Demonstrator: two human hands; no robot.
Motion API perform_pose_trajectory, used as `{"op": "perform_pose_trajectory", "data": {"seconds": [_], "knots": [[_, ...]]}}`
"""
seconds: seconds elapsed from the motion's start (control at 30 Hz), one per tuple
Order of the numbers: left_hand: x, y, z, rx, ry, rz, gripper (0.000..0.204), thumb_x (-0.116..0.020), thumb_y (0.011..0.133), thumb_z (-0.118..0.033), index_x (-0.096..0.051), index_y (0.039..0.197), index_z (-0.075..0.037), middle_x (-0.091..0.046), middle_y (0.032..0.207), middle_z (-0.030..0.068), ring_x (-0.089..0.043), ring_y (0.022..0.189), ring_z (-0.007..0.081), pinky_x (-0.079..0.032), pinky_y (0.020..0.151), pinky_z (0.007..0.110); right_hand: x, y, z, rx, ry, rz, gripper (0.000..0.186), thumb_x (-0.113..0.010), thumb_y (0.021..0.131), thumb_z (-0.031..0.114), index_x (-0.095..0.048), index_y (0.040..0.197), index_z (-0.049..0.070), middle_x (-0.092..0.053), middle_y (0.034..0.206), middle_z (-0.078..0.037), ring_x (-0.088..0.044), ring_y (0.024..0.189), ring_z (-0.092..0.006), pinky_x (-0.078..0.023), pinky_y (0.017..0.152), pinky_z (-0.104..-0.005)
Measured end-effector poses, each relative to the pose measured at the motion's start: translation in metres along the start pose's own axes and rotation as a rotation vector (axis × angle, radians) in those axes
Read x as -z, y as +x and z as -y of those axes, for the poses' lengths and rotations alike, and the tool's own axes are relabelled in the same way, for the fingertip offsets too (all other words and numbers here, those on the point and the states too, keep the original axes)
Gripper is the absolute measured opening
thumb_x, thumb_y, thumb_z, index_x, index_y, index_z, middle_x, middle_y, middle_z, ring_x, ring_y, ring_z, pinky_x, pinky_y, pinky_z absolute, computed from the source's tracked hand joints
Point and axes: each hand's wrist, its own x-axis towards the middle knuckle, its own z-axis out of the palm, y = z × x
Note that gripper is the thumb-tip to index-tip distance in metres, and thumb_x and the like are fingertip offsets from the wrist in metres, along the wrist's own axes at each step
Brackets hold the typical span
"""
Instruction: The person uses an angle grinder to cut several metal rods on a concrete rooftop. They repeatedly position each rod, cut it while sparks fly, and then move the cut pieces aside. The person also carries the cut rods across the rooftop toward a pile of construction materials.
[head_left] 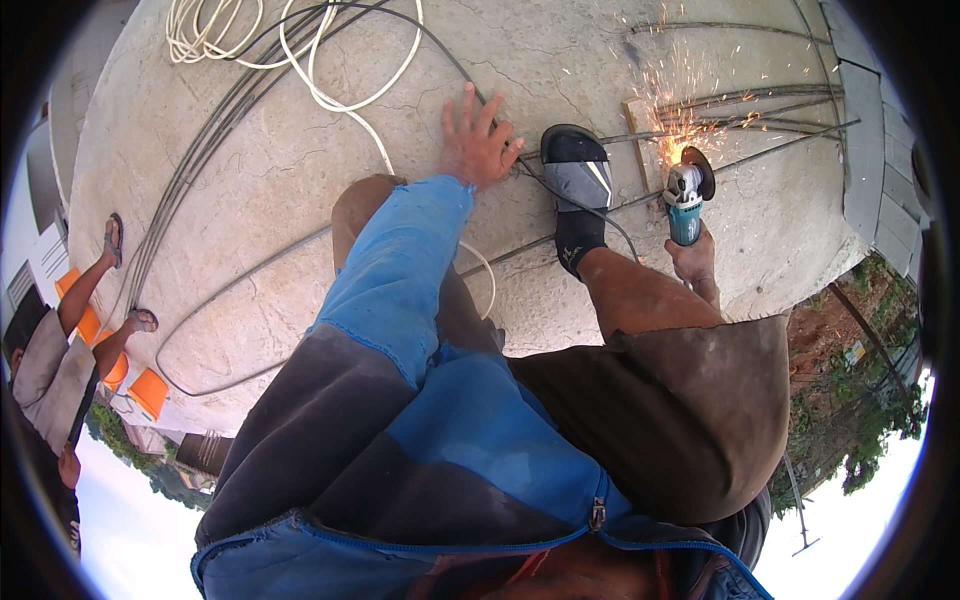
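My right hand (pixel 695 262) is closed round the teal body of an angle grinder (pixel 684 205). Its dark disc meets a thin steel rod (pixel 640 136), and orange sparks (pixel 682 110) fly up and outward from the contact. My left hand (pixel 480 140) lies palm down with its fingers spread, at the dark rods running across the concrete; whether it presses on one I cannot tell. Between my hands, my foot in a black and grey slide sandal (pixel 578 175) stands over the rods. A strip of wood (pixel 636 148) lies just left of the sparks.
More long steel rods (pixel 185 180) curve along the left and others lie at the right. A white cable (pixel 345 105) loops at the top left. Another person (pixel 60 370) is at the far left near orange blocks (pixel 148 394). The concrete slab (pixel 270 200) drops off at the right toward plants.
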Motion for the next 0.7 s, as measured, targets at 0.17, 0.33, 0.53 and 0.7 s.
{"op": "perform_pose_trajectory", "data": {"seconds": [0.17, 0.33, 0.53, 0.7], "knots": [[-0.0009, -0.0004, 0.0000, 0.000, -0.004, -0.012, 0.036, -0.060, 0.110, -0.048, -0.074, 0.114, -0.015, -0.039, 0.173, 0.0142, -0.014, 0.166, 0.0537, -0.010, 0.127, 0.081, -0.0015, 0.0005, -0.0018, 0.000, 0.007, -0.006, 0.051, -0.082, 0.074, 0.021, -0.067, 0.117, -0.001, -0.076, 0.104, -0.024, -0.076, 0.098, -0.0393, -0.059, 0.092, -0.0470], [-0.0005, -0.0001, -0.0010, 0.002, -0.009, -0.018, 0.036, -0.060, 0.110, -0.048, -0.074, 0.112, -0.015, -0.040, 0.172, 0.0142, -0.015, 0.166, 0.0534, -0.010, 0.127, 0.081, -0.0019, 0.0014, -0.0047, -0.014, 0.001, 0.006, 0.051, -0.083, 0.074, 0.021, -0.067, 0.117, -0.001, -0.077, 0.104, -0.023, -0.076, 0.098, -0.0392, -0.059, 0.092, -0.0471], [-0.0014, -0.0008, 0.0002, 0.003, -0.008, -0.015, 0.037, -0.059, 0.110, -0.049, -0.074, 0.113, -0.015, -0.040, 0.173, 0.0142, -0.014, 0.166, 0.0535, -0.010, 0.127, 0.081, -0.0004, -0.0003, 0.0004, -0.017, 0.018, 0.014, 0.050, -0.083, 0.074, 0.021, -0.067, 0.116, -0.001, -0.077, 0.104, -0.023, -0.076, 0.098, -0.0389, -0.059, 0.091, -0.0469], [-0.0018, 0.0001, -0.0005, 0.003, -0.014, -0.009, 0.037, -0.059, 0.110, -0.049, -0.074, 0.113, -0.015, -0.039, 0.173, 0.0141, -0.014, 0.166, 0.0534, -0.009, 0.127, 0.081, 0.0002, -0.0012, -0.0003, -0.005, 0.000, 0.004, 0.050, -0.082, 0.074, 0.021, -0.067, 0.116, -0.001, -0.077, 0.103, -0.023, -0.076, 0.097, -0.0383, -0.059, 0.092, -0.0466]]}}
